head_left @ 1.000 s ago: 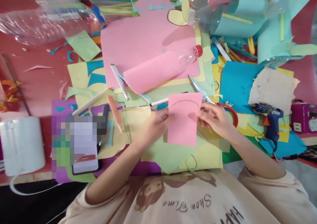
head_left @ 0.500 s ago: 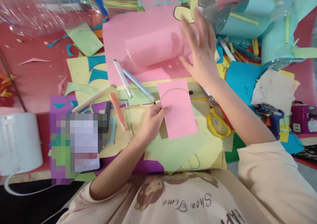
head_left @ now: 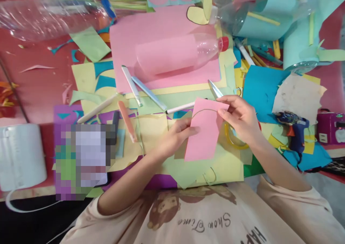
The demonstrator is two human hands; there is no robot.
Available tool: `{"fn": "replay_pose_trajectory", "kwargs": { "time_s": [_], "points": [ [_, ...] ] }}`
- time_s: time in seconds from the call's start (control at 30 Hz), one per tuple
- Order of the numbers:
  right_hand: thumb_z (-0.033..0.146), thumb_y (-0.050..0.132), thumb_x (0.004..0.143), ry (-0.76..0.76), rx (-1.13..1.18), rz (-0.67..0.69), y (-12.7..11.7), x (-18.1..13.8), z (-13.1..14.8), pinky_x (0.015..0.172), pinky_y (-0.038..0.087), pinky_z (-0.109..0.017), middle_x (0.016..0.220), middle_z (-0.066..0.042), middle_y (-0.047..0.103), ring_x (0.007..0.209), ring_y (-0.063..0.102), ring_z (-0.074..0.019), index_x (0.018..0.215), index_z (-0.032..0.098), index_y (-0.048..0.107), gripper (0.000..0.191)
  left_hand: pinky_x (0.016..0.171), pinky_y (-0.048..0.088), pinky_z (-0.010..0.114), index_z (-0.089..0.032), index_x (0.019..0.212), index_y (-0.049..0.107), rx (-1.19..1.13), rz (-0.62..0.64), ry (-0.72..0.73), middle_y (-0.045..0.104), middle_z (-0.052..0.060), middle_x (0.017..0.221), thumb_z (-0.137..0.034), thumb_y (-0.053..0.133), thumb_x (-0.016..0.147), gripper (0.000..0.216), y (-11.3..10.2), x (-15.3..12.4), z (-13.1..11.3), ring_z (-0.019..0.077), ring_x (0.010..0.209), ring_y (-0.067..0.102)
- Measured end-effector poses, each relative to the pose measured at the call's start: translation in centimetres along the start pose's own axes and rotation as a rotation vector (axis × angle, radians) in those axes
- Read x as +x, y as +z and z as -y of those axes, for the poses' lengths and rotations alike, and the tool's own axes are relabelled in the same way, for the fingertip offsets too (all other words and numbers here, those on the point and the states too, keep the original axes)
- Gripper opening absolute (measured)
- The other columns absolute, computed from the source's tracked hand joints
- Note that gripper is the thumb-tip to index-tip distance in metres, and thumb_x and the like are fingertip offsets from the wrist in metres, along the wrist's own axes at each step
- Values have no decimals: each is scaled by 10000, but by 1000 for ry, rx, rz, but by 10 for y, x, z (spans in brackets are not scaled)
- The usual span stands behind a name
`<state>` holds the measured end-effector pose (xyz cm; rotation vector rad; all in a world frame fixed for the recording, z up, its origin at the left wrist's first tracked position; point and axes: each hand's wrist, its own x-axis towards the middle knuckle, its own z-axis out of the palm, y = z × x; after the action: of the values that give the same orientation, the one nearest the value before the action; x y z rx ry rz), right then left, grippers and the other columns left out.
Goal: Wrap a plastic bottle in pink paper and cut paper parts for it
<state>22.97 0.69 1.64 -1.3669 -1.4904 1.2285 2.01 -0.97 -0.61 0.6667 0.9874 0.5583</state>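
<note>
My left hand (head_left: pixel 176 136) pinches the left edge of a small pink paper card (head_left: pixel 205 132) with a curved pencil line near its top. My right hand (head_left: pixel 239 120) is closed at the card's top right corner, fingertips on the paper, and grips scissors (head_left: pixel 215 88). Their blade tip sticks out beyond the fingers and a yellow handle loop shows under the palm. The card is held tilted above a pile of yellow and green paper scraps. A plastic bottle wrapped in pink paper (head_left: pixel 172 53), with a red cap, lies on a large pink sheet behind.
Pens and craft sticks (head_left: pixel 131 84) lie left of the card. A blue glue gun (head_left: pixel 292 123) sits at the right, near a purple box. Teal-wrapped bottles (head_left: pixel 258 15) stand at the back right, a big clear bottle (head_left: pixel 51 14) back left, a white roll (head_left: pixel 23 156) at the left edge.
My right hand reached out and pushed the pink bottle farther back, with the scissors left on the table. It has now come back to the card and scissors. The card is tilted more.
</note>
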Motion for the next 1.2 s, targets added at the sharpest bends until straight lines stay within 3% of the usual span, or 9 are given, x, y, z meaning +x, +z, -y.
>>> {"fn": "replay_pose_trajectory", "kwargs": {
  "time_s": [0.2,0.33,0.4,0.47,0.67,0.8,0.97,1.1,1.2],
  "points": [
    [356,583,888,-72,-105,21,-2,5,-2,754,566,-286,1039,-31,660,904,656,-159,1101,250,572,238,795,523,378,-137,958,684,-289,23,-337,725,113,959,-325,759,614,399,16,5,0,278,888,674],
    [340,529,912,-144,-600,-7,-18,-6,4,845,540,-388,1181,-105,603,1022,616,-232,1298,231,461,407,819,524,415,-118,985,673,-297,-97,-270,730,129,966,-287,720,666,365,14,3,1,301,915,684],
    [347,518,912,-129,-964,-68,-29,-18,7,853,513,-450,1085,-139,624,1048,586,-305,1246,184,527,372,813,532,415,-111,1006,674,-311,-113,-201,734,132,963,-298,718,678,380,9,3,1,305,928,684],
    [385,503,914,-54,-1187,-14,-38,-30,7,746,517,-433,937,-135,638,942,606,-326,1238,156,545,399,809,537,399,-105,1016,681,-309,-138,-137,737,131,955,-319,718,685,396,4,3,-1,302,939,683],
    [476,518,891,59,-1309,93,-41,-42,-2,461,371,-292,875,-105,643,671,616,-257,1393,179,419,592,707,535,307,-149,893,692,-237,-406,-39,739,64,858,-338,728,664,299,-4,4,-10,244,854,695],
    [466,611,831,94,-1262,127,-38,-34,-4,456,370,-296,855,-75,659,623,612,-242,1363,224,484,598,645,519,280,-157,871,676,-210,-493,-14,718,40,838,-385,741,641,331,-5,3,-11,210,772,679],
    [427,643,783,148,-1040,54,-53,-35,1,556,473,-362,893,-87,691,692,637,-267,1189,226,635,453,605,500,280,-143,831,668,-176,-399,-46,709,46,783,-356,746,610,317,-3,3,-8,217,719,672],
    [441,631,775,399,-453,150,-76,-56,11,582,546,-383,903,-72,697,670,644,-241,1179,263,605,442,648,509,294,-125,887,683,-228,-311,-40,726,73,824,-322,727,654,308,-2,2,-8,233,772,683],
    [489,577,808,415,-39,229,-75,-81,23,541,554,-388,817,-62,672,636,636,-248,1066,314,589,312,619,502,286,-129,883,689,-242,-275,-60,725,68,800,-319,721,669,289,-1,1,-8,231,750,684]
  ]
}}
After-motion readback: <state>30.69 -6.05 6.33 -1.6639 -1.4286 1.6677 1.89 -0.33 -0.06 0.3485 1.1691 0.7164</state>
